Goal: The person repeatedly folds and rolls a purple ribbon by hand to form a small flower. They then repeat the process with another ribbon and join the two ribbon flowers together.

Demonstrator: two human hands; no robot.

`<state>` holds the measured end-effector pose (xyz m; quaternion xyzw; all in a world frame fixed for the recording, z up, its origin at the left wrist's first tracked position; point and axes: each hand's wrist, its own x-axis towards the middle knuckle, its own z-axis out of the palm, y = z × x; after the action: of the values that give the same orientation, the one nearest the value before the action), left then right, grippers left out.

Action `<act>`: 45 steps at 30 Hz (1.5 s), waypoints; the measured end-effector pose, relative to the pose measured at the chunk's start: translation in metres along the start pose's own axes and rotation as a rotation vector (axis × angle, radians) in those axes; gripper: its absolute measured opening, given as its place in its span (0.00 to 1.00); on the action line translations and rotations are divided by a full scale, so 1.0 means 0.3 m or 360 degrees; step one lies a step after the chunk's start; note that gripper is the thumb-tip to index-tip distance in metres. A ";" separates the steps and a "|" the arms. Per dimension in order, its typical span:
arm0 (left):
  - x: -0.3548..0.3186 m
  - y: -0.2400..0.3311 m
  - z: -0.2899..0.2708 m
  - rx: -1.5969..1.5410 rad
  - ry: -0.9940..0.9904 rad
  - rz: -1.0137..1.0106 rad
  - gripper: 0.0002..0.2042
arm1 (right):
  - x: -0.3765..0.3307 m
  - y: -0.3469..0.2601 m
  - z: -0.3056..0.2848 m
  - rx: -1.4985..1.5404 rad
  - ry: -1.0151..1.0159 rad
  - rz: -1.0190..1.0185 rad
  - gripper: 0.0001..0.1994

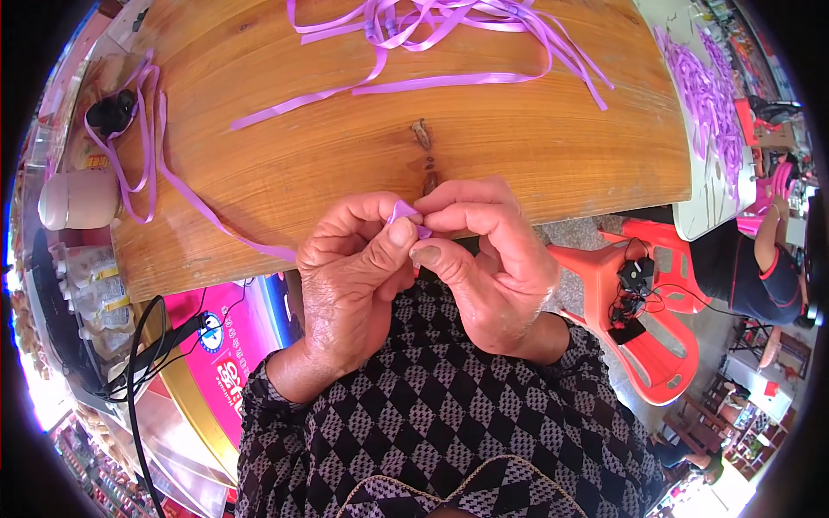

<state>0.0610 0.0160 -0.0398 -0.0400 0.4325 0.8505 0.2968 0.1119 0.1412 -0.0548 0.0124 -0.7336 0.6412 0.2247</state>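
Note:
In front of my chest, at the near edge of the wooden table (285, 173), both hands pinch a folded piece of purple ribbon (402, 211). My left hand (350, 268) closes thumb and fingers on it from the left. From the right, the fingertips of my right hand (492, 259) press on the same fold. A long tail of purple ribbon (203, 207) runs from beside my left hand across the table to its left edge. The fingers hide part of the fold. At the far side lies a tangled heap of purple ribbons (449, 17).
A black object (112, 112) and a pale rounded item (79, 198) sit at the left edge. Many purple ribbons lie on a white table (704, 95) to the right. An orange-red plastic chair (656, 363) holds dark cables. Another person (760, 250) is farther right.

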 end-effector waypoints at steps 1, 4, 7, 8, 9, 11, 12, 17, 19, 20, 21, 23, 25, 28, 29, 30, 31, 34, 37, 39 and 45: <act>0.000 -0.002 -0.002 -0.0029 0.0002 -0.0012 0.06 | 0.000 0.002 0.000 -0.0026 -0.0002 -0.0023 0.09; -0.001 -0.004 -0.007 -0.0027 -0.0044 -0.0019 0.06 | 0.002 0.004 0.000 -0.0091 0.0005 -0.0081 0.08; 0.001 -0.012 -0.012 -0.0014 -0.0056 -0.0010 0.06 | 0.003 0.008 -0.002 -0.0109 0.0021 -0.0111 0.07; 0.001 -0.013 -0.014 -0.0014 -0.0058 -0.0011 0.06 | 0.003 0.010 -0.004 -0.0087 0.0027 -0.0107 0.06; 0.000 -0.013 -0.019 -0.0007 -0.0072 -0.0023 0.06 | 0.008 0.006 -0.008 -0.0086 0.0027 -0.0106 0.06; -0.001 -0.012 -0.021 -0.0001 -0.0084 -0.0034 0.06 | 0.019 -0.007 -0.015 -0.0157 -0.0061 -0.0095 0.05; -0.002 -0.010 -0.017 -0.0002 -0.0054 -0.0051 0.06 | 0.018 -0.006 -0.014 -0.0157 -0.0059 -0.0094 0.05; -0.004 -0.002 -0.001 0.0012 0.0038 -0.0039 0.06 | 0.019 -0.008 -0.014 -0.0248 -0.0052 -0.0158 0.06; -0.001 -0.007 -0.005 -0.0009 0.0008 -0.0010 0.06 | 0.018 -0.012 -0.019 -0.0255 -0.0068 -0.0160 0.06; 0.001 -0.013 -0.009 -0.0008 0.0005 -0.0010 0.06 | 0.018 -0.013 -0.021 -0.0260 -0.0086 -0.0162 0.07; 0.004 -0.020 -0.016 -0.0042 -0.0042 0.0010 0.06 | 0.016 -0.011 -0.020 -0.0258 -0.0087 -0.0162 0.07; 0.003 -0.024 -0.014 -0.0075 -0.0088 0.0031 0.06 | 0.008 -0.008 -0.014 -0.0167 -0.0085 -0.0086 0.08; -0.004 -0.023 0.010 -0.0041 -0.0004 0.0073 0.06 | 0.003 -0.013 0.011 -0.0114 0.0015 -0.0044 0.09; -0.010 -0.018 0.030 -0.0065 0.0113 0.0011 0.06 | 0.002 -0.012 0.020 -0.0091 0.0132 -0.0046 0.10; -0.010 -0.017 0.024 -0.0065 0.0113 0.0011 0.06 | 0.002 -0.011 0.020 -0.0120 0.0148 -0.0090 0.11; -0.010 -0.013 0.016 -0.0116 0.0021 -0.0028 0.06 | 0.001 -0.009 0.016 -0.0121 0.0148 -0.0091 0.11; -0.010 -0.013 0.010 -0.0168 -0.0071 -0.0067 0.06 | -0.001 -0.006 0.008 -0.0129 0.0084 -0.0125 0.11; -0.011 -0.026 0.005 -0.0195 -0.0038 -0.0023 0.06 | 0.002 -0.004 0.001 -0.0151 0.0004 -0.0195 0.10; -0.015 -0.030 0.014 -0.0214 -0.0025 -0.0004 0.05 | 0.005 -0.001 -0.003 -0.0182 -0.0015 -0.0241 0.08; -0.016 -0.030 0.009 -0.0165 -0.0020 -0.0008 0.05 | 0.003 -0.003 -0.002 -0.0202 -0.0016 -0.0251 0.07; -0.030 -0.029 -0.008 0.0171 -0.0011 0.0106 0.06 | -0.007 -0.026 -0.004 0.0553 -0.0033 0.0529 0.04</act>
<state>0.0727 0.0139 -0.0446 -0.0066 0.4777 0.8355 0.2714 0.1168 0.1405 -0.0481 -0.0636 -0.6066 0.7858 0.1029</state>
